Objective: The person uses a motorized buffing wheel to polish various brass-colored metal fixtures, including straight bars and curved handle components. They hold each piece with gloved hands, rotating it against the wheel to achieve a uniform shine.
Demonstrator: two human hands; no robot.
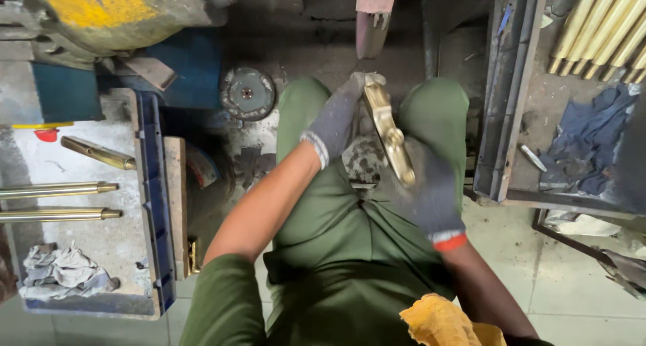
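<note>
From the head view we look down on our own lap, both hands in grey knit gloves. Our left hand reaches forward from a bare forearm, its fingers wrapped around the far end of a long, curved, polished brass handle piece. Our right hand, its glove cuff edged in red-orange, closes around the near end of the same piece, so the brass runs slantwise between the two grips, above our green-trousered knees.

Just beyond the left grip hangs a narrow reddish sanding belt, its lower end near the tip of the brass. To the left of that grip a round grey abrasive disc lies on the dirty floor. Further left, a blue-rimmed tray carries slim brass rods and a crumpled grey rag. Right of the right grip stands a dark metal tray with a blue cloth, and pale brass bars beyond it. A yellow cloth lies below the right wrist.
</note>
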